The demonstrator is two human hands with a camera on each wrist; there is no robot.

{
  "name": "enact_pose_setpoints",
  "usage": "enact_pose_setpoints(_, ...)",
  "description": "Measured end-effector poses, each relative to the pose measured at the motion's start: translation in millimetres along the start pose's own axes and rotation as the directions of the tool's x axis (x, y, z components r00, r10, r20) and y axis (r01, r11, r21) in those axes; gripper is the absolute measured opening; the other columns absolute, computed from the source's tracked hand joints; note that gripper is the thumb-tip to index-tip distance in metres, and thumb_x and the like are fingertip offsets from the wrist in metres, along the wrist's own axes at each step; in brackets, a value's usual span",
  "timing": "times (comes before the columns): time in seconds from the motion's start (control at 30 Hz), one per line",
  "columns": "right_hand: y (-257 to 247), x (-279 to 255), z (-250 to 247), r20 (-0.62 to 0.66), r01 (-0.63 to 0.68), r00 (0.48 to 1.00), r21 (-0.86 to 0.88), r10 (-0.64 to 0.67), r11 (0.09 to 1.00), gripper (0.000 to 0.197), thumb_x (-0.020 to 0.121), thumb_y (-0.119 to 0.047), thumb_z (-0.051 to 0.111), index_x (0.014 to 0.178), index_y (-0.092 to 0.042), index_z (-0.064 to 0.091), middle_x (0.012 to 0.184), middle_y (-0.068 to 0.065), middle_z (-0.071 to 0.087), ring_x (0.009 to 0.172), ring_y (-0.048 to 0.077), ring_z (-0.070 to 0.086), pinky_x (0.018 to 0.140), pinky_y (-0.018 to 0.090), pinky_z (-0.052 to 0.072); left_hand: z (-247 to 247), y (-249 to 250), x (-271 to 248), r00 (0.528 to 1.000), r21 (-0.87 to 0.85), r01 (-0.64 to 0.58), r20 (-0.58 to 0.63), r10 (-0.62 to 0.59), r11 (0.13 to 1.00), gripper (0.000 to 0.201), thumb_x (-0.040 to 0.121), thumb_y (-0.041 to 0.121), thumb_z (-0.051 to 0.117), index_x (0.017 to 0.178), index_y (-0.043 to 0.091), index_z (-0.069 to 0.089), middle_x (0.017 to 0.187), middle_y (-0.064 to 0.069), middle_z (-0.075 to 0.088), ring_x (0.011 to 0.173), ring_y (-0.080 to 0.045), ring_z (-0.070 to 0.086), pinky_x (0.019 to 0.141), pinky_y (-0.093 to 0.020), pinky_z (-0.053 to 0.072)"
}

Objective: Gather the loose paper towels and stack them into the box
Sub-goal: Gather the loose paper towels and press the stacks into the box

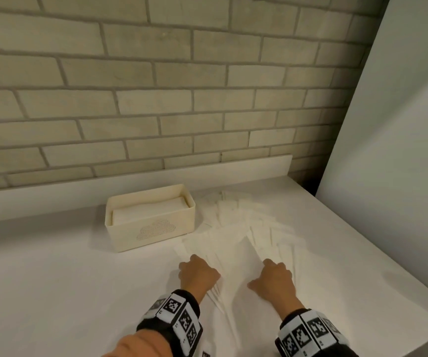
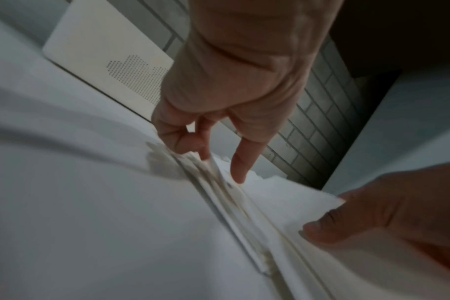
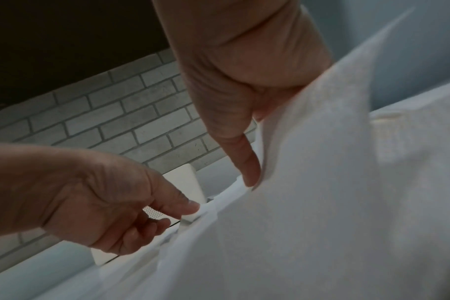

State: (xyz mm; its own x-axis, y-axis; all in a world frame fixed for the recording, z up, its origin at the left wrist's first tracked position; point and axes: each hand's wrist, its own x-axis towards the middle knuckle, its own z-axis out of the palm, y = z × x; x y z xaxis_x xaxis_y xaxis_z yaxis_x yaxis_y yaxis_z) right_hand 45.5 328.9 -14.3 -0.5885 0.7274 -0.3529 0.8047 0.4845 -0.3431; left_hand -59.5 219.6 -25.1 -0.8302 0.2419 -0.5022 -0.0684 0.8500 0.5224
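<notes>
— Where did the box [image 1: 151, 220] stand?
— On the counter [image 1: 53, 292], far from the person and close to the brick wall [image 1: 156, 99] behind it, with a stack of towels [image 1: 151, 211] inside.
— And the loose paper towels [image 1: 236, 228]?
— Fanned out on the counter just right of the box, reaching from the far side down to the near edge.
— The hands?
— Both on the near end of that spread: the left hand [image 1: 198, 274] at its left edge, the right hand [image 1: 274, 282] to the right of it, with towels between them.
— Anything further right?
— A tall panel [image 1: 393, 150] rose beyond the counter's right edge.
</notes>
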Motion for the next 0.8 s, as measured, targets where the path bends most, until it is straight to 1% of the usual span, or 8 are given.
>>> enact_pose_setpoints(0.07, 0.9, 2.1, -0.1, -0.03, -0.021, 0.999, 0.056, 0.023, 0.998, 0.058, 0.085, -0.029, 0.061, 0.134, -0.01, 0.035, 0.131, 0.011, 0.041, 0.122, 0.028, 0.045, 0.09, 0.031, 0.045, 0.6, 2.0, 1.1, 0.999, -0.019, -0.025, 0.043, 0.025, 1.0, 0.033, 0.085, 0.03, 0.06, 0.067, 0.011, 0.04, 0.078, 0.001, 0.048, 0.09, -0.016, 0.054, 0.074, -0.023, 0.04)
enact_pose_setpoints(0.17, 2.5, 7.1, 0.0, 0.02, -0.043, 0.999, 0.136, 0.041, 0.99, 0.056, 0.085, -0.025, 0.061, 0.13, -0.006, 0.034, 0.127, 0.01, 0.049, 0.113, 0.025, 0.054, 0.078, 0.028, 0.046, 0.0, 8.0, -7.5, 0.996, -0.036, -0.066, 0.051, 0.068, 0.997, 0.046, 0.086, 0.03, 0.06, 0.059, 0.014, 0.027, 0.063, 0.004, 0.035, 0.062, -0.011, 0.043, 0.071, -0.021, 0.037)
enact_pose_setpoints(0.23, 1.9, 8.9, -0.4, 0.072, -0.049, 0.997, 0.131, 0.04, 0.99, 0.043, 0.083, -0.026, 0.062, 0.118, -0.007, 0.045, 0.115, 0.005, 0.058, 0.108, 0.023, 0.058, 0.074, 0.026, 0.045, 1.4, 9.9, -10.0, 0.995, -0.052, -0.077, 0.056, 0.08, 0.996, 0.044, 0.085, 0.029, 0.061, 0.059, 0.014, 0.03, 0.063, 0.004, 0.037, 0.059, -0.01, 0.041, 0.071, -0.021, 0.038)
enact_pose_setpoints(0.3, 0.2, 8.5, -2.0, 0.108, -0.048, 0.994, 0.134, 0.034, 0.99, 0.019, 0.079, -0.026, 0.066, 0.084, -0.012, 0.053, 0.085, -0.002, 0.059, 0.094, 0.02, 0.062, 0.066, 0.023, 0.043, 3.5, 9.6, -7.2, 0.994, -0.059, -0.092, 0.052, 0.095, 0.994, 0.042, 0.086, 0.027, 0.061, 0.059, 0.014, 0.031, 0.063, 0.004, 0.039, 0.058, -0.009, 0.042, 0.07, -0.021, 0.039)
enact_pose_setpoints(0.47, -8.1, 5.6, -2.8, 0.118, 0.033, 0.992, 0.137, -0.049, 0.99, 0.03, 0.075, -0.018, 0.068, 0.062, -0.017, 0.041, 0.065, -0.007, 0.042, 0.057, 0.005, 0.042, 0.047, 0.016, 0.031, 4.9, 7.3, -0.1, 0.994, -0.144, -0.065, 0.072, 0.076, 0.987, 0.041, 0.086, 0.028, 0.062, 0.062, 0.015, 0.031, 0.067, 0.004, 0.041, 0.086, -0.017, 0.049, 0.073, -0.023, 0.042)
enact_pose_setpoints(0.57, -10.6, 1.6, -8.2, 0.09, 0.095, 0.991, 0.092, -0.104, 0.991, 0.011, 0.078, -0.014, 0.065, 0.075, -0.015, 0.055, 0.07, -0.006, 0.045, 0.064, 0.008, 0.046, 0.055, 0.016, 0.036, -0.3, 6.1, -0.7, 0.998, -0.273, -0.036, 0.045, 0.05, 0.961, 0.02, 0.084, 0.023, 0.065, 0.085, 0.008, 0.052, 0.089, -0.004, 0.058, 0.096, -0.023, 0.057, 0.083, -0.029, 0.05)
enact_pose_setpoints(0.67, -5.9, 0.6, -17.1, 0.037, 0.122, 0.99, 0.214, -0.133, 0.969, 0.01, 0.08, -0.009, 0.063, 0.086, -0.015, 0.058, 0.076, -0.006, 0.048, 0.082, 0.015, 0.052, 0.069, 0.022, 0.043, -0.1, 3.5, 4.1, 0.997, -0.301, -0.045, -0.068, 0.026, 0.952, 0.072, 0.082, 0.027, 0.067, 0.138, 0.002, 0.03, 0.136, -0.014, 0.043, 0.125, -0.029, 0.044, 0.097, -0.032, 0.042)
enact_pose_setpoints(0.8, 1.3, 4.1, -30.8, -0.013, 0.123, 0.992, 0.365, -0.127, 0.923, 0.007, 0.082, -0.015, 0.066, 0.085, -0.015, 0.06, 0.085, 0.0, 0.059, 0.079, 0.017, 0.055, 0.065, 0.023, 0.043, 1.1, 2.8, 6.9, 0.984, -0.331, -0.136, -0.155, 0.088, 0.934, 0.081, 0.079, 0.038, 0.069, 0.142, 0.007, 0.028, 0.139, -0.012, 0.04, 0.131, -0.028, 0.036, 0.104, -0.033, 0.035)
